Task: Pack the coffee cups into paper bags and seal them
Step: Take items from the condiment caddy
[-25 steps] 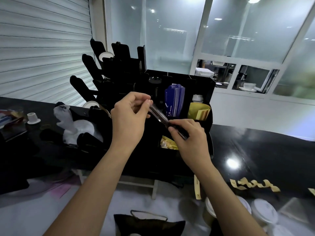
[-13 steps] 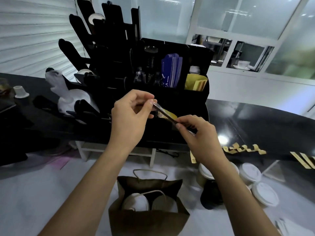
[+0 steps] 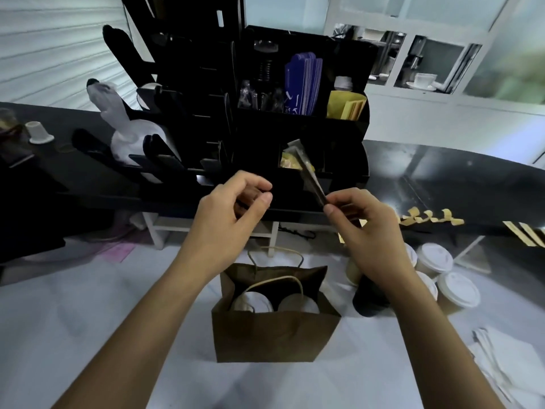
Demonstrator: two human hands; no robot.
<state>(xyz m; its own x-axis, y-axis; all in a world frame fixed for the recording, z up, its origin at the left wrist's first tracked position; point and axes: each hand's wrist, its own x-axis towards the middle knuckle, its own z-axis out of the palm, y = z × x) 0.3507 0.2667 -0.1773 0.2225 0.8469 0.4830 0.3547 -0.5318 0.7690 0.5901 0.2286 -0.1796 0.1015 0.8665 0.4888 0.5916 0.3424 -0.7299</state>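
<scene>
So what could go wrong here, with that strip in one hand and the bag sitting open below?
The right hand pinches the thin strip only at its lower end, so that grip could slip or the strip could curl. The paper bag stands open and unheld, with two lidded cups inside; a nudge might tip it. More cups crowd close beside the right forearm and could get knocked.

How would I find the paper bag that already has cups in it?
Look at the white counter in front of the black organizer. Between the person's two forearms stands a brown paper bag with string handles, open at the top. Two white cup lids show inside it, while the other cups stand loose to its right.
</scene>
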